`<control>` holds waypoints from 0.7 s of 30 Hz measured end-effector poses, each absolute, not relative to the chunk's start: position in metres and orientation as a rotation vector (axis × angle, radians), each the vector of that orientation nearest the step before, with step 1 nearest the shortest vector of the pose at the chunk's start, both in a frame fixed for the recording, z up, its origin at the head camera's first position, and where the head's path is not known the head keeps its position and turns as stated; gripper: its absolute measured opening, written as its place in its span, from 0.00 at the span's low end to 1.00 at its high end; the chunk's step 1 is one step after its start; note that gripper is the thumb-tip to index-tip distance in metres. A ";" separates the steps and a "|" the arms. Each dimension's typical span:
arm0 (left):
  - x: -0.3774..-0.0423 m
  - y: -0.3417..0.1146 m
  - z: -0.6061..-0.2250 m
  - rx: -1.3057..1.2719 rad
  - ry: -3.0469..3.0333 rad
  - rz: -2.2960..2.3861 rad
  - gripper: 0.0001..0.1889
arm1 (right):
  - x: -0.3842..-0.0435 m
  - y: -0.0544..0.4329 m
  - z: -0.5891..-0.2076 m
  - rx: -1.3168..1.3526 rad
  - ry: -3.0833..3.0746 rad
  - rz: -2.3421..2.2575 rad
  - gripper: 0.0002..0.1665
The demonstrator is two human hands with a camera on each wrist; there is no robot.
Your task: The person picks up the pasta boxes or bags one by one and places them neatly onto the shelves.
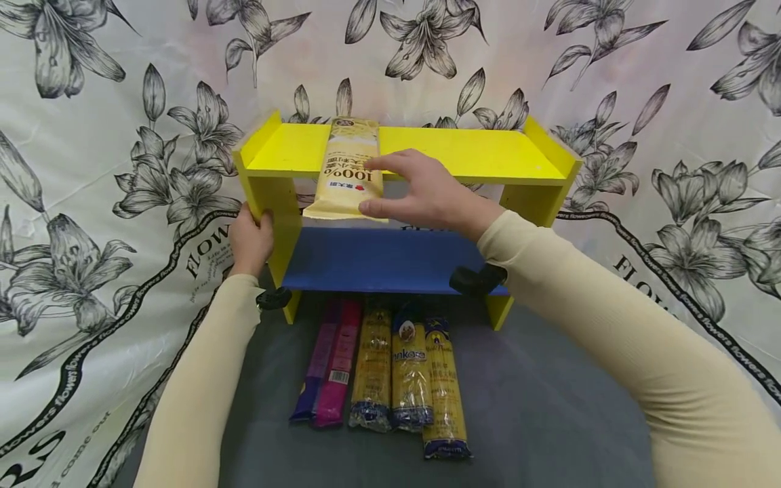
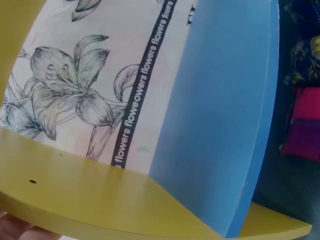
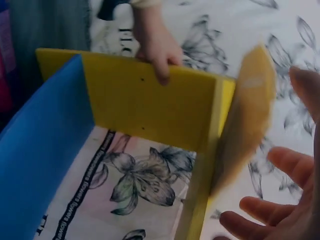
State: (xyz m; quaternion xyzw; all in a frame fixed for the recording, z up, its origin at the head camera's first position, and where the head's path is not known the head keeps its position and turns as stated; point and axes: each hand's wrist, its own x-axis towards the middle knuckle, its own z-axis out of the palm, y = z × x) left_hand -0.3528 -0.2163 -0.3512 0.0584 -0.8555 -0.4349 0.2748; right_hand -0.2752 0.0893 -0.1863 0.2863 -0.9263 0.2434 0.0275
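Note:
A yellow and blue two-tier shelf (image 1: 488,152) stands before me. My left hand (image 1: 250,238) grips the outer edge of its left side panel; the right wrist view shows that hand's thumb (image 3: 161,70) over the panel. On the yellow top board lies a cream-yellow food packet (image 1: 346,152) with printed lettering, its near end sticking out past the front edge. My right hand (image 1: 427,190) is at the packet's right side with thumb and fingers spread. In the right wrist view its fingers (image 3: 295,165) stand apart from the packet.
Below the blue lower board (image 1: 378,257), several long packs lie on the grey surface: a pink and purple pack (image 1: 339,366), a clear-ended yellow pasta pack (image 1: 372,366), another yellow pack (image 1: 411,373) and a longer one (image 1: 445,393). Flower-printed cloth (image 1: 610,61) hangs behind the shelf.

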 end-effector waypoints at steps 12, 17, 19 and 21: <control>-0.354 -0.215 -0.354 0.132 -2.288 -1.183 0.23 | -0.268 0.074 -0.202 1.024 -2.819 0.562 0.38; -0.353 -0.215 -0.353 0.137 -2.284 -1.197 0.24 | -0.275 0.067 -0.205 1.051 -2.780 0.580 0.36; -0.352 -0.215 -0.353 0.138 -2.284 -1.202 0.24 | -0.278 0.063 -0.207 1.058 -2.766 0.582 0.36; -0.352 -0.216 -0.353 0.138 -2.287 -1.191 0.24 | -0.281 0.058 -0.209 1.052 -2.757 0.578 0.35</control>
